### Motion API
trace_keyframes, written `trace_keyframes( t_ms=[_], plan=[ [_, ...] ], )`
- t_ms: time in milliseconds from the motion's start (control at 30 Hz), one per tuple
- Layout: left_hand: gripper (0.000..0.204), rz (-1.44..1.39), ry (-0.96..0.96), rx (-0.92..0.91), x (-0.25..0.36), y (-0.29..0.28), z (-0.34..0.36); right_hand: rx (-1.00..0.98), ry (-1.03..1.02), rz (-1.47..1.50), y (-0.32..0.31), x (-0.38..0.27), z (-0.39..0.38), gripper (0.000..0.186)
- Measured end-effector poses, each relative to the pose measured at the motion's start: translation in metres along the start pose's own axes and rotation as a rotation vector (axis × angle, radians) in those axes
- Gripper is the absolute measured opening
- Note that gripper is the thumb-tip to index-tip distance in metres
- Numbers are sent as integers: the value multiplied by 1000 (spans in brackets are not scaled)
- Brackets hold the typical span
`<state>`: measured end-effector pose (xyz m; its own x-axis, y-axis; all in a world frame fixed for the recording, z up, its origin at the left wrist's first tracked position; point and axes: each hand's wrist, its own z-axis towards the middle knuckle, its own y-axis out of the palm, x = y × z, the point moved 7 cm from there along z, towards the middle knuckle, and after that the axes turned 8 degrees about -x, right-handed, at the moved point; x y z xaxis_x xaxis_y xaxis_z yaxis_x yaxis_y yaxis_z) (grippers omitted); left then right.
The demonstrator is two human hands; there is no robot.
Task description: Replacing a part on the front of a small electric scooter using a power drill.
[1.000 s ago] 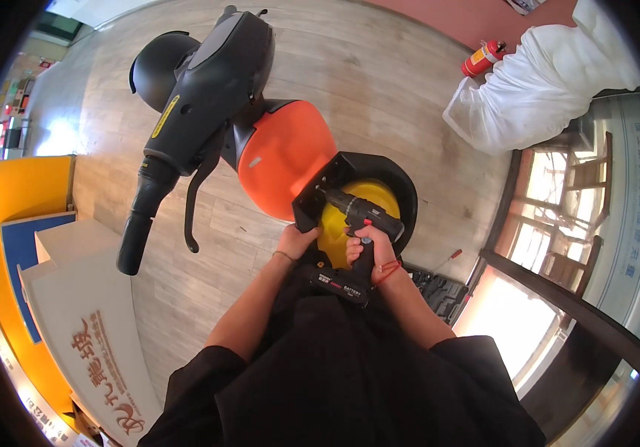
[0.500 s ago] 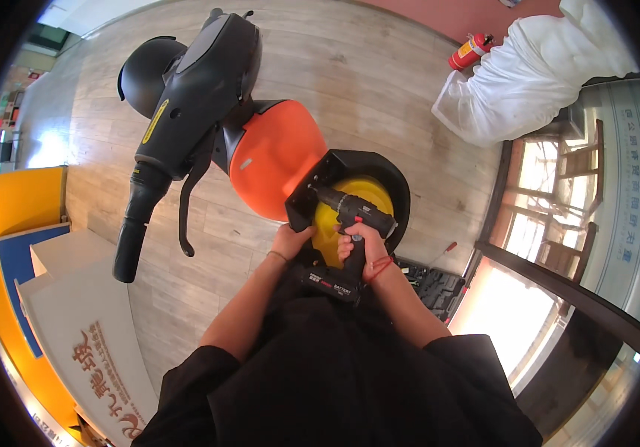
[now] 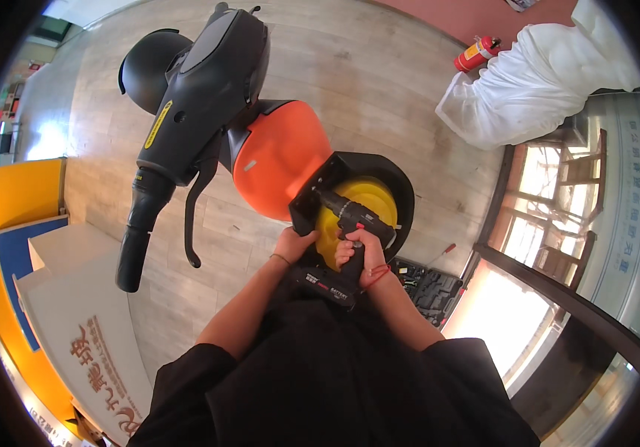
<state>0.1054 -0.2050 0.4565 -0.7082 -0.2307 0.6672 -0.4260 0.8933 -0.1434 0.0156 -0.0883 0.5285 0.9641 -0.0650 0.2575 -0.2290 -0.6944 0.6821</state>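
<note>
Orange panel (image 3: 279, 160), 1 pc., sits just left of 1 black guard (image 3: 379, 165); can't tell if they touch. Guard curves round 1 yellow disc (image 3: 376, 191). Also count 1 cordless drill (image 3: 364, 220), 2 hands, 1 handlebar unit (image 3: 208, 74) far left w/ 1 grip (image 3: 134, 257) & 1 brake lever (image 3: 191, 216) at its near end, 1 tool case (image 3: 430, 292), 1 screwdriver (image 3: 449, 248), 1 red extinguisher (image 3: 476, 54), 1 white cover (image 3: 517, 93).

Edges: guard's rim bends round disc's far & right sides; flat plate on its left. Wood-look floor (image 3: 379, 89) runs wide btwn guard & cover, also left of panel to white counter (image 3: 89, 320). Near right is tighter: case lies near guard, screwdriver by case's far edge, window frame (image 3: 558, 298) beyond. Person's black top (image 3: 327, 372) fills near side.

Right hand (image 3: 365, 253): fingers curled round drill handle, battery base on near side. Drill is above disc, chuck aimed left at guard's plate; can't tell if tip touches. Left hand (image 3: 292, 244): pinching plate's near corner, thumb & fingers tight on it, some fingers hidden.
</note>
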Motion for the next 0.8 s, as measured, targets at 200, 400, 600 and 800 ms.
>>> trace_keyframes(
  t_ms=[200, 400, 600, 800],
  plan=[
    [35, 44, -13, -7, 2, 2, 0, 4, -73, -1, 3, 7, 3, 11],
    [35, 21, -22, -6, 3, 1, -1, 5, -26, 52, 2, 5, 2, 10],
    [36, 7, -12, -11, 7, 0, -3, 29, -40, 50, 5, 7, 3, 9],
    [35, 27, -15, -19, 12, 1, -5, 64, -24, 41, 4, 3, 5, 10]
  ],
)
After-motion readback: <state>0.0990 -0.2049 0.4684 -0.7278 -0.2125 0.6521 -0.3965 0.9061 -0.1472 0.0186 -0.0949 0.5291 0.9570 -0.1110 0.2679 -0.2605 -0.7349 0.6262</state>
